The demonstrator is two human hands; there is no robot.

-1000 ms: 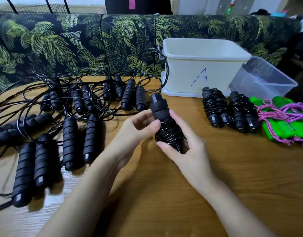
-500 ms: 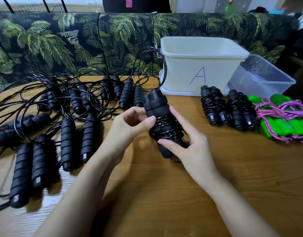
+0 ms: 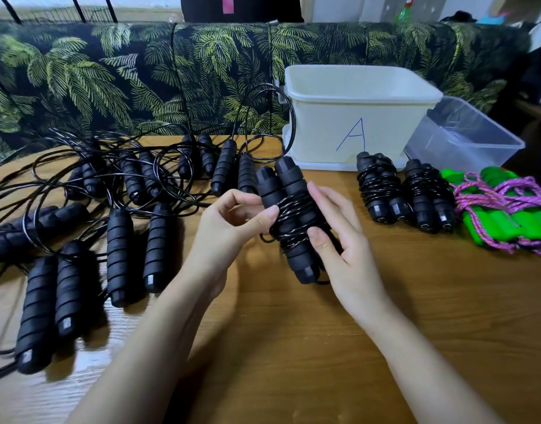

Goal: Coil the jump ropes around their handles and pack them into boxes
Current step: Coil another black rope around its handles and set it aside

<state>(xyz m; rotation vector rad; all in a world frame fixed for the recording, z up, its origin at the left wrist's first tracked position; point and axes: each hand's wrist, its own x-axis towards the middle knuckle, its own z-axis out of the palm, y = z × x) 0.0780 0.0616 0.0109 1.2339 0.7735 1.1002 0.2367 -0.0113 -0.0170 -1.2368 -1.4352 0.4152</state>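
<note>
- Head view: a black jump rope (image 3: pixel 289 191), its two handles side by side and its cord wound round the middle, is held upright just above the table (image 3: pixel 324 347)
- The coil is pinched at its left side by the left hand (image 3: pixel 232 221), thumb on the cord; the right side is clasped by the right hand (image 3: pixel 339 240), thumb in front, fingers behind
- A small loop of cord is seen loose low down, so the winding is judged nearly finished
- Two coiled bundles (image 3: pixel 379 188) are laid before the white box (image 3: pixel 355 117) marked A; uncoiled ropes (image 3: pixel 119 246) are spread at the left
- Next, the loose end should be tucked under the turns and the bundle packed without the coil being let spring open
</note>
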